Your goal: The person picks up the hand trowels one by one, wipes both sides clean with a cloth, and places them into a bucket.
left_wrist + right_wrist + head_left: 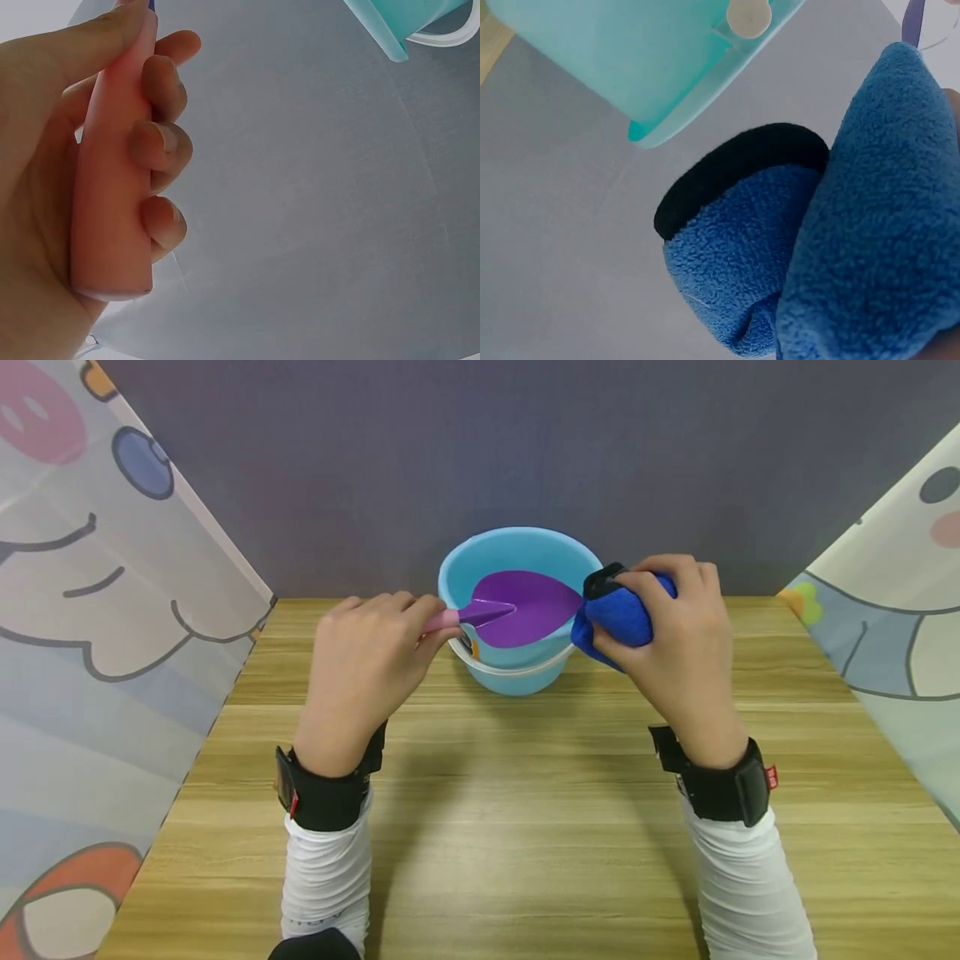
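Up close, wrapped round the pink handle (109, 187) with the left hand (367, 647), clasping the bunched blue cloth (626, 617) in the right hand (686, 635), and holding the shovel (517, 614) above the blue bucket (517, 683) on the table (525, 827), blade (543, 602) tip at the cloth. Probably wiping — so steady the handle, fold the cloth over both faces of the blade, and stroke gently — clear of the bucket.

Lt-blue bucket (517, 683) on wood-grain tbl (517, 843), nr back.
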Tool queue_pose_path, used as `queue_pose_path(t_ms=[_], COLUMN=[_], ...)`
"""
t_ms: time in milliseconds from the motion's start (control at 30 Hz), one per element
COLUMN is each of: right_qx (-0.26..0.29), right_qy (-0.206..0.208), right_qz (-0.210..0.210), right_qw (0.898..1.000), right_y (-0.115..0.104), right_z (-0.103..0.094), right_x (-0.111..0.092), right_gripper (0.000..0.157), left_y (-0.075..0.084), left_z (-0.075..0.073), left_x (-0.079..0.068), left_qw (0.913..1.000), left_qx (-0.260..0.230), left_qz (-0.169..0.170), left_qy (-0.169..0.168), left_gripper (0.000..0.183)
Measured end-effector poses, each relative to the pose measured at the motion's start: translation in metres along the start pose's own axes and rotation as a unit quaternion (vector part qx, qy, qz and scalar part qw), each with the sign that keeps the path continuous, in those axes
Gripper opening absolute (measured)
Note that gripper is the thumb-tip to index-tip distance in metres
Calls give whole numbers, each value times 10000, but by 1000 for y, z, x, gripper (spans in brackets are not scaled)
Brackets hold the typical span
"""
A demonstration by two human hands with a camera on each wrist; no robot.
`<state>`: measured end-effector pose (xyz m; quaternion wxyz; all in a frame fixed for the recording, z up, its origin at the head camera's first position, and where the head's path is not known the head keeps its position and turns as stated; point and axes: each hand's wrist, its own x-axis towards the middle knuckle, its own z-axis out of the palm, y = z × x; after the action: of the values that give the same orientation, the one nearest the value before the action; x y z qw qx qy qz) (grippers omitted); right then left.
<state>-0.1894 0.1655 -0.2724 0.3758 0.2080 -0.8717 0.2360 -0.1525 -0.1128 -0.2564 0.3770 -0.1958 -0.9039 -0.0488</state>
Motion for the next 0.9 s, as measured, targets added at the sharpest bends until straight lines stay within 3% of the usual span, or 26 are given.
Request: queue_pose_path(t_ms=[900], right_qx=[24], right_qy=[-226], right_qz=[161], right_qw=[9996], right_y=[2], right_z=[-4], right_x=[-3], right_gripper=[40], left_y=[-1], left_z=[7], left_x=[-1], left_qw=[9999], left_qx=[20], left_qz=[-164], left_qy=[-18], left_gripper=[46])
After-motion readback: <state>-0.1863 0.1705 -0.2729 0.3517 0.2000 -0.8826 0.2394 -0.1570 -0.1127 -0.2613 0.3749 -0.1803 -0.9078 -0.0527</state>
